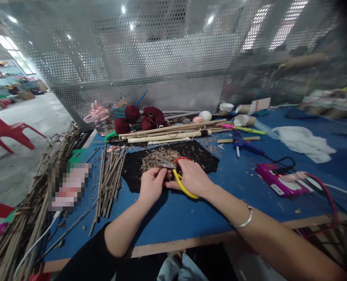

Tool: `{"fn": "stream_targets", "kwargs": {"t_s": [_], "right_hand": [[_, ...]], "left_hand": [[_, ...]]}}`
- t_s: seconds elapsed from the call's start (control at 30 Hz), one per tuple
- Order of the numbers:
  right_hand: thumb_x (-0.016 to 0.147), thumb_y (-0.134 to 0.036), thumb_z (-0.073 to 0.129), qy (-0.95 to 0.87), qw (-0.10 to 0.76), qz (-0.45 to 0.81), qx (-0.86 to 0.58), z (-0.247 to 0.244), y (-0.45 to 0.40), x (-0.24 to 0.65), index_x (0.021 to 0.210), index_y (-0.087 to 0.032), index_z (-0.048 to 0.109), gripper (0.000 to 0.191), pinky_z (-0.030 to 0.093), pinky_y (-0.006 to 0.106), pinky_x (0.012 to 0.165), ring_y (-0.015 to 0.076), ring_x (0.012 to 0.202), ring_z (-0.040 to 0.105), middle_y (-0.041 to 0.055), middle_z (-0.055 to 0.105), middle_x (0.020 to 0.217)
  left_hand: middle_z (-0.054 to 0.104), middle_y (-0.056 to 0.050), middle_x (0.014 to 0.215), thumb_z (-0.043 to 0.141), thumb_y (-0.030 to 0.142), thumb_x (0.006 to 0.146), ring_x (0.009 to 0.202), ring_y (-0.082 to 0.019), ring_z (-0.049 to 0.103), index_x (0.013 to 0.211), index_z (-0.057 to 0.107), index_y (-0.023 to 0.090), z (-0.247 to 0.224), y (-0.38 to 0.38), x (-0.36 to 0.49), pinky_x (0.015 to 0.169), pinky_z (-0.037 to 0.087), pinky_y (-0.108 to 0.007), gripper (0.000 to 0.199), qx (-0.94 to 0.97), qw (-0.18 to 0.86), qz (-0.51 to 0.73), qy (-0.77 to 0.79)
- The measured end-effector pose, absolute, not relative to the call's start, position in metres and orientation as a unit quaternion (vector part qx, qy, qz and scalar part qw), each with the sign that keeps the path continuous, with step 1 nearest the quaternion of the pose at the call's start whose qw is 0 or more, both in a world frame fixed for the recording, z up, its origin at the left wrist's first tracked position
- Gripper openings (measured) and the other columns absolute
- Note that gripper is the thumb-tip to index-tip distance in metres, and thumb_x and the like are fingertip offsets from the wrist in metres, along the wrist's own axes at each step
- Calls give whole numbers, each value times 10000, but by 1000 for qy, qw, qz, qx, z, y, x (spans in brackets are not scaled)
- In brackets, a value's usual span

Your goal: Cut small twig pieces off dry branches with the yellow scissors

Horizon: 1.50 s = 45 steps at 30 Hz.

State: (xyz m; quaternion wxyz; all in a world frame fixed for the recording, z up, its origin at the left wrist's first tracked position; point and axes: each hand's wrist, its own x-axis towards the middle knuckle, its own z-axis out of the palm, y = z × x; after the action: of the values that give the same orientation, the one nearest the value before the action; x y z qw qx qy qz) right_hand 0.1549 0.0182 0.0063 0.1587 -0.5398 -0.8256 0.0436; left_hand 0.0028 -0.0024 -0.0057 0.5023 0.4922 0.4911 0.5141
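My right hand (pixel 192 177) is wrapped round the yellow and red handles of a pair of scissors (pixel 180 182), whose metal blades point left over a heap of chopped twig bits (pixel 158 156). Close beside the blades, my left hand (pixel 151 183) has its thumb and fingers pinched together; what they hold is too small to make out. The heap lies on a black cloth (pixel 134 175) spread over the blue table. Left of the cloth is a loose bundle of thin brown sticks (pixel 110 181).
A phone-like blurred pink item (pixel 70 187) with a white cable lies at the left. Long dry branches (pixel 24 210) lean on the table's left side. Behind the cloth are bamboo rods (pixel 167 134) and dark red balls (pixel 132 114). To the right are a blue glue gun (pixel 243 144) and purple power strip (pixel 278 181).
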Motion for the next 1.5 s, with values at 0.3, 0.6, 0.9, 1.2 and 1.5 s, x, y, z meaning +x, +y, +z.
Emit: {"fn": "stream_targets", "kwargs": {"t_s": [0.3,0.6,0.9,1.2,1.5], "right_hand": [[593,-602,610,-812,195,26,-550,22,20,143,968,-158,478,596,368,310,742,227,877,527,96,557,932],[545,-585,654,-795,228,23,-562,17,30,141,952,-156,467,621,381,300,714,217,845,540,84,557,913],[582,-595,619,-792,237,27,-561,7,22,142,955,-152,451,604,379,313,729,238,877,532,106,556,933],[610,-620,588,-759,203,67,-615,4,16,133,954,-176,439,581,377,276,642,220,797,599,65,617,825],[614,-659,548,-758,209,57,-615,-1,21,134,944,-194,450,578,374,283,630,232,799,605,58,628,828]], "left_hand": [[659,-39,682,493,319,747,626,-144,597,704,638,133,10,1,5,607,461,-232,240,524,404,563,494],[656,-40,677,494,306,740,625,-146,603,699,629,135,17,8,3,606,459,-231,222,534,384,558,506],[650,-44,661,495,321,742,604,-142,594,684,612,130,5,4,6,607,461,-240,231,530,408,554,496],[649,-30,678,473,327,755,632,-141,595,732,620,139,4,3,4,622,461,-236,240,545,400,562,478],[639,-19,647,471,317,754,615,-132,584,672,607,146,5,6,2,599,448,-212,233,559,374,563,480]]}}
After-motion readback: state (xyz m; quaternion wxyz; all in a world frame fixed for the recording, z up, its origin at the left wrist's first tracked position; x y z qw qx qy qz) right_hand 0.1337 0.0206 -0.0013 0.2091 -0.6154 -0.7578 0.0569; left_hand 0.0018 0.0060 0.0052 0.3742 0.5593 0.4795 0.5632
